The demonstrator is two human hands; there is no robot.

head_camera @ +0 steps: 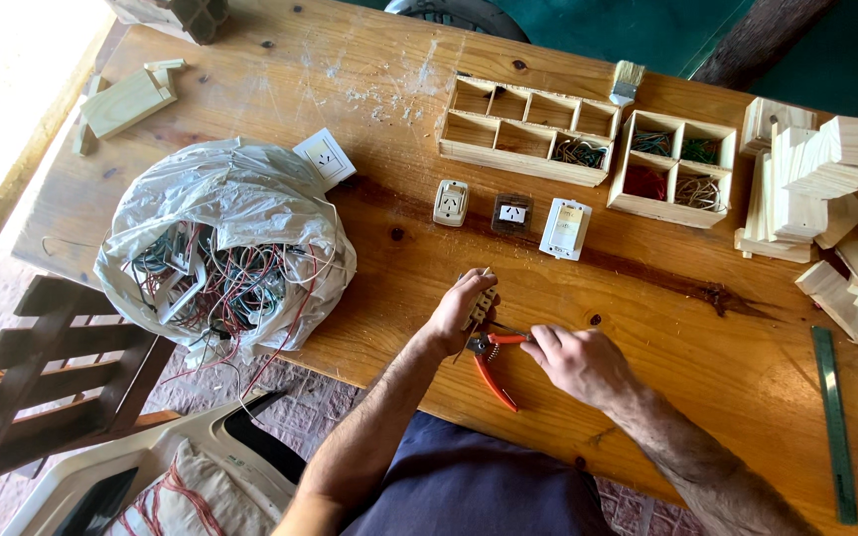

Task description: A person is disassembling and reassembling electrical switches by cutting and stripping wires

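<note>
The left hand (pixel 461 310) is closed around a small socket module (pixel 482 301) near the table's (pixel 647 318) front edge. At its 4 o'clock the right hand (pixel 576 362) pinches the orange-handled pliers (pixel 494 362). A clear bag (pixel 220 238) of wires lies at 9 o'clock; three sockets (pixel 508 213) lie at 12.

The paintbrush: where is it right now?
In the head view, the paintbrush lies at the far edge of the table, right of centre, just behind the gap between the long wooden tray and the square tray.
</note>
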